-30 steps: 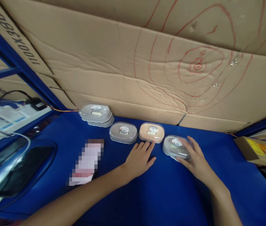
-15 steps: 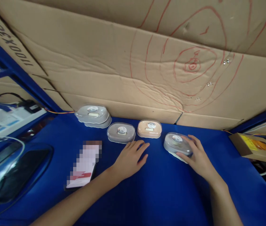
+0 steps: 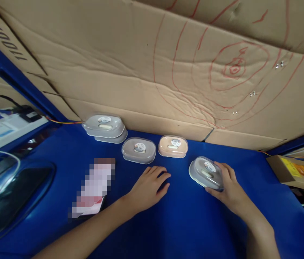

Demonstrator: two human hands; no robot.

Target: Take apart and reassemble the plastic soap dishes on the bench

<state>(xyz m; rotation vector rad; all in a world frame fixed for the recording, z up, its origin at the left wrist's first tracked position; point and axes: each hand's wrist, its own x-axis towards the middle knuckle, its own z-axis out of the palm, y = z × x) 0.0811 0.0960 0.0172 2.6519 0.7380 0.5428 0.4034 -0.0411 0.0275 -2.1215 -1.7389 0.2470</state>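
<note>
My right hand (image 3: pixel 226 185) curls round the right end of a grey oval plastic box with a clear lid (image 3: pixel 206 173), thumb at its near side and fingers at the far side. The box carries a round white label and lies turned at an angle on the blue tabletop, or just over it; I cannot tell which. Palm down on the table, my left hand (image 3: pixel 149 187) holds nothing, its fingers loosely apart. Just beyond it stand a second grey box (image 3: pixel 138 150) and a peach-coloured box (image 3: pixel 173 146). At the back left two more grey boxes (image 3: pixel 105 127) are stacked askew.
A phone (image 3: pixel 94 189) with a blurred-out screen lies left of my left arm. Farther left are a dark device (image 3: pixel 19 196), cables and a white power strip (image 3: pixel 9 129). A cardboard wall (image 3: pixel 114 72) with red rings closes the back. At right stands a cardboard box (image 3: pixel 294 172).
The grey box in my right hand has turned and come slightly nearer, its left end now pointing farther away. My left hand has barely moved. The whole view has shifted a little.
</note>
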